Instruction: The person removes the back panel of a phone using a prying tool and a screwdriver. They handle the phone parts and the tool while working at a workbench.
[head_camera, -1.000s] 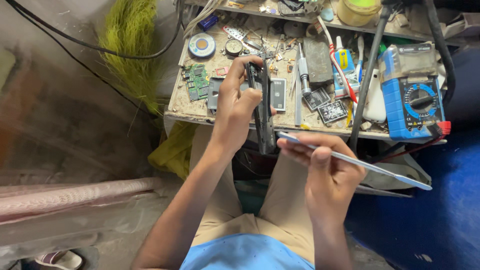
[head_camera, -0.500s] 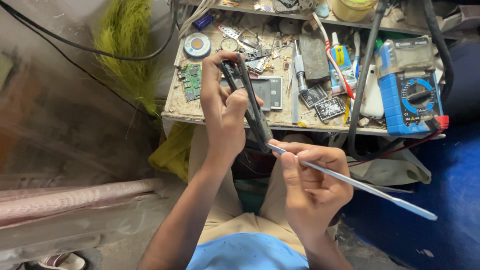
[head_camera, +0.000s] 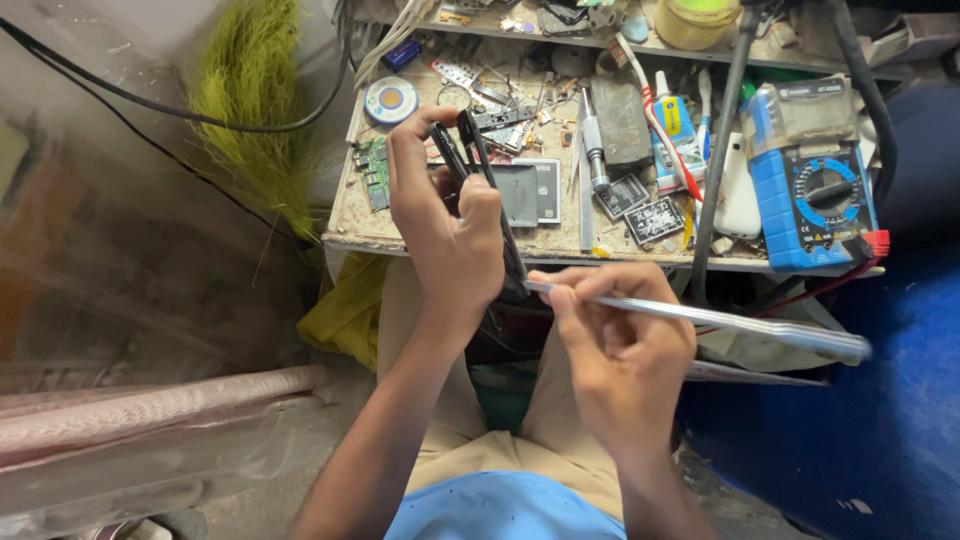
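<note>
Head view, looking down over lap and cluttered table (head_camera: 440, 235).

Left hand (head_camera: 445, 235): grip closed round a thin black phone (head_camera: 478, 165), held on edge above the near table edge, at about 11 o'clock from the right hand. Thumb on the near face, fingers wrapped behind; top end pointing to 12 o'clock, lower end dropping toward 5 o'clock. Held edge-on, likely so the side seam faces the tool. Body seems split into two thin layers at the top; not certain.

Right hand (head_camera: 620, 350): grip narrow, pen-style, pinched on a long flat metal pry tool (head_camera: 700, 318). Tip pointing to 9 o'clock, meeting the lower end of the phone just under the left palm; handle trailing off to 3 o'clock, blurred at the far end. Low, near-level angle fits sliding into a seam rather than stabbing. Actual contact of tip with seam hidden by the left hand; cannot tell.

Around, on table: green circuit board (head_camera: 374, 172) at 9 o'clock of the phone; round solder-wick spool (head_camera: 390, 100) at 11 o'clock; grey flat battery (head_camera: 530, 192) just behind the left hand; blue multimeter (head_camera: 818, 195) far off at 3 o'clock; small screwdriver (head_camera: 592, 140) and loose chips between.
</note>
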